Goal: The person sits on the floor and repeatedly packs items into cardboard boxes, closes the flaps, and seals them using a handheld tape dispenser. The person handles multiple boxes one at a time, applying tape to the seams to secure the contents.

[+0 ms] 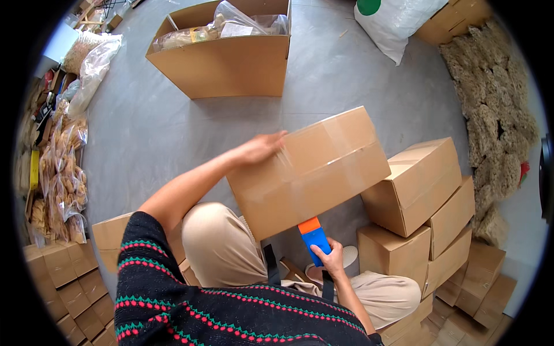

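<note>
A closed cardboard box with strips of clear tape across it lies tilted in front of me, partly over my left knee. My left hand, slightly blurred, is at its upper left edge; whether the fingers grip it or only touch it, I cannot tell. Below the box's lower edge, my right hand holds a flat blue tool with an orange end, possibly a tape dispenser. That orange end is close against the box's lower edge. My right thumb lies on the blue part.
An open carton holding plastic-wrapped goods stands ahead on the grey floor. Stacked cardboard boxes stand close on my right, more at the lower left. A white sack, bagged goods and a bundled fibrous heap lie farther out.
</note>
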{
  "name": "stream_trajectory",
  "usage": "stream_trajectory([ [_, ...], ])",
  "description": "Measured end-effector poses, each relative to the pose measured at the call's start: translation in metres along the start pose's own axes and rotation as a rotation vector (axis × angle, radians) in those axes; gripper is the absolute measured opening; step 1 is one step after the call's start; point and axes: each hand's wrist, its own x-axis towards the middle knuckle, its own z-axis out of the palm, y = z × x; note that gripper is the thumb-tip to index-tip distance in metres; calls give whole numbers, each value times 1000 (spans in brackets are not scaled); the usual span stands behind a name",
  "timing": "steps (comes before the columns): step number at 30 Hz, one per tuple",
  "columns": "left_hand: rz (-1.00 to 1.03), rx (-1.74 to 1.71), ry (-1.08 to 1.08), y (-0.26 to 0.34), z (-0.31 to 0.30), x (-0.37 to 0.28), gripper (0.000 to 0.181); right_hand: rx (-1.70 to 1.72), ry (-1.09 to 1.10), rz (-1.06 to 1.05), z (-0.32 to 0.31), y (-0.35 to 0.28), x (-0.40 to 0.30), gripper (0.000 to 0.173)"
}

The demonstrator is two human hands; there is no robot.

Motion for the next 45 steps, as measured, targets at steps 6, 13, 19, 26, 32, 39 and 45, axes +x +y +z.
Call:
stream_trajectory([
  [6,-250,487,267,-18,-76,43,45,14,-50,-164,23,-105,69,44],
  [13,-125,414,582,12,-62,13,48,175,-24,-239,57,-172,154,48],
  [19,-241,626,596,-12,-102,35,43,92,41,-309,60,-109,123,43],
  [26,-302,442,406,-82,-47,30,48,24,35,-93,17,-4,58,40],
  [32,-123,196,345,-50,40,-22,37,-60,-45,70,-43,47,10,36],
  [39,-217,380,309,-82,-13,21,42,23,31,-48,-14,-40,19,35],
  [45,-193,505,343,-61,-58,18,56,53,-151,-19,17,-192,91,45],
])
